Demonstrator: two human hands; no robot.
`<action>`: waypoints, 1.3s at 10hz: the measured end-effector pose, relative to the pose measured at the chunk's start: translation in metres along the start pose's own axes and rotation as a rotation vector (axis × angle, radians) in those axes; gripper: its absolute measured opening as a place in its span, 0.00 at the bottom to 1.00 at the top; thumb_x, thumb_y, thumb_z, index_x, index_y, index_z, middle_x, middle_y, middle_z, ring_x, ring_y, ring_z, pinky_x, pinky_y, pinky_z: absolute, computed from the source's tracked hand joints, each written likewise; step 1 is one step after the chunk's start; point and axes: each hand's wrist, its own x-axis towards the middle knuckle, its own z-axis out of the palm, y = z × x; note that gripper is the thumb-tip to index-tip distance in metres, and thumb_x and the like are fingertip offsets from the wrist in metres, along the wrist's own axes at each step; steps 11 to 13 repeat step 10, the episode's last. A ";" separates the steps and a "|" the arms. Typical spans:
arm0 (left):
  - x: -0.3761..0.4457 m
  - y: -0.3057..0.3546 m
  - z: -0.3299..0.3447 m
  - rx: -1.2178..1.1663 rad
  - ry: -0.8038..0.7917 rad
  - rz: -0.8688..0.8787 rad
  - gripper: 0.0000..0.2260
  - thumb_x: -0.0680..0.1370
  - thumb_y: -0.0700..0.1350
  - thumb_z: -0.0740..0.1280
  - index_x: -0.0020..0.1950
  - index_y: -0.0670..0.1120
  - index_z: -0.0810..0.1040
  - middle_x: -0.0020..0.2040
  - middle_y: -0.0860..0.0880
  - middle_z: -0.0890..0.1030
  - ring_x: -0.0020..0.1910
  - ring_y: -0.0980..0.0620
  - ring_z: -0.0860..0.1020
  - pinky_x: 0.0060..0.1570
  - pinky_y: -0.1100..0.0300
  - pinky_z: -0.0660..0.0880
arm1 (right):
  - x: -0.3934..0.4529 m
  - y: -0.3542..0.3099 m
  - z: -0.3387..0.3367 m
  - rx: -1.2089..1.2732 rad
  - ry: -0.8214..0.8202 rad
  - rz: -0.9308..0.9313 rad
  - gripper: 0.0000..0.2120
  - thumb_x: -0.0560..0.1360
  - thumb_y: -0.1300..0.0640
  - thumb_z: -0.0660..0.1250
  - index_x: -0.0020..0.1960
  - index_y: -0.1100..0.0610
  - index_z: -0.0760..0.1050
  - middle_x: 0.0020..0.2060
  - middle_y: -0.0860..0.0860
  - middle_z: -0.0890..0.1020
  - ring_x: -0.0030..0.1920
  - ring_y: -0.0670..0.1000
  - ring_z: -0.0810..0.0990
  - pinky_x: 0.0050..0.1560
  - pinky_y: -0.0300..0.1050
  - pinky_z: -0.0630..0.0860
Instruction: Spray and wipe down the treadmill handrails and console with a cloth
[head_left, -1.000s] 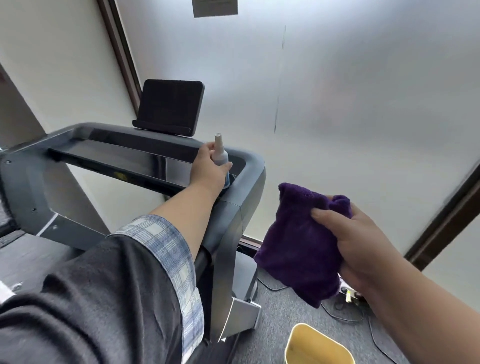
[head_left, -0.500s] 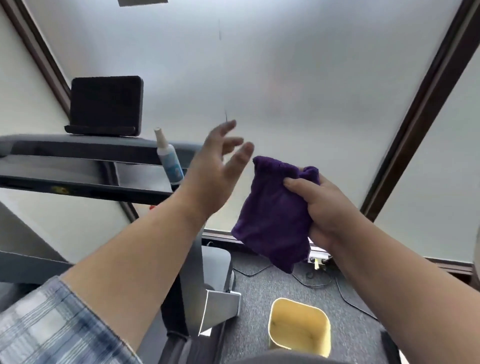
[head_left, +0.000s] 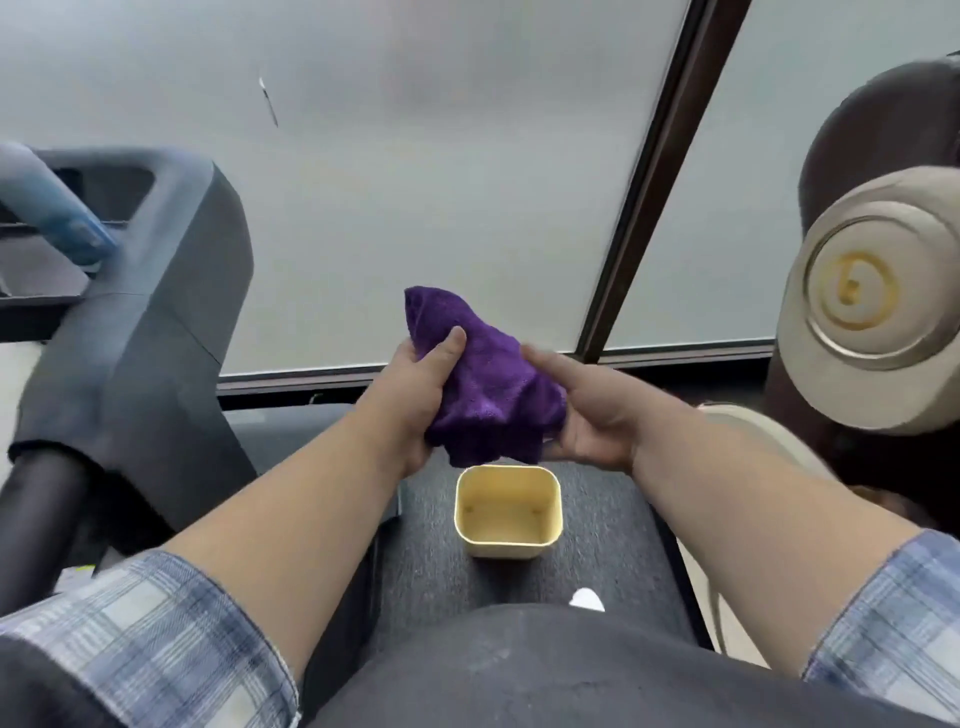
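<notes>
Purple cloth (head_left: 483, 384) is held between both hands above a yellow bin (head_left: 508, 512) on the floor. Left hand (head_left: 415, 400) fingers are clamped on it; right hand (head_left: 592, 415) supports it, fingers extended. Treadmill console (head_left: 171, 291) stands left, bearing a blurred spray bottle (head_left: 57, 208).

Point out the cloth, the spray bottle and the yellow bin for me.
cloth (head_left: 483, 379): head view, middle of the purple fabric.
spray bottle (head_left: 57, 213): head view, blurred blue body.
yellow bin (head_left: 556, 512): head view, right rim.

two hands (head_left: 421, 395), one cloth (head_left: 488, 384), one bin (head_left: 508, 512)
</notes>
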 end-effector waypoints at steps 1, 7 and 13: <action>0.023 -0.053 0.002 0.080 0.037 -0.165 0.14 0.80 0.46 0.68 0.65 0.50 0.73 0.54 0.45 0.85 0.47 0.45 0.86 0.43 0.51 0.81 | 0.026 0.046 -0.036 0.036 0.211 -0.012 0.28 0.78 0.58 0.70 0.75 0.56 0.65 0.61 0.57 0.81 0.49 0.54 0.86 0.44 0.57 0.83; 0.178 -0.370 -0.061 0.969 0.052 -0.315 0.23 0.77 0.38 0.66 0.70 0.55 0.72 0.64 0.50 0.77 0.55 0.52 0.77 0.53 0.66 0.70 | 0.217 0.257 -0.213 -0.788 0.292 0.159 0.32 0.78 0.61 0.65 0.79 0.49 0.61 0.74 0.54 0.69 0.67 0.52 0.75 0.58 0.36 0.72; 0.182 -0.372 -0.096 1.106 0.078 -0.599 0.28 0.78 0.43 0.65 0.77 0.58 0.63 0.41 0.51 0.75 0.31 0.51 0.75 0.21 0.67 0.67 | 0.248 0.279 -0.249 -0.958 0.316 0.316 0.29 0.78 0.56 0.66 0.77 0.51 0.64 0.60 0.56 0.78 0.44 0.52 0.78 0.40 0.41 0.70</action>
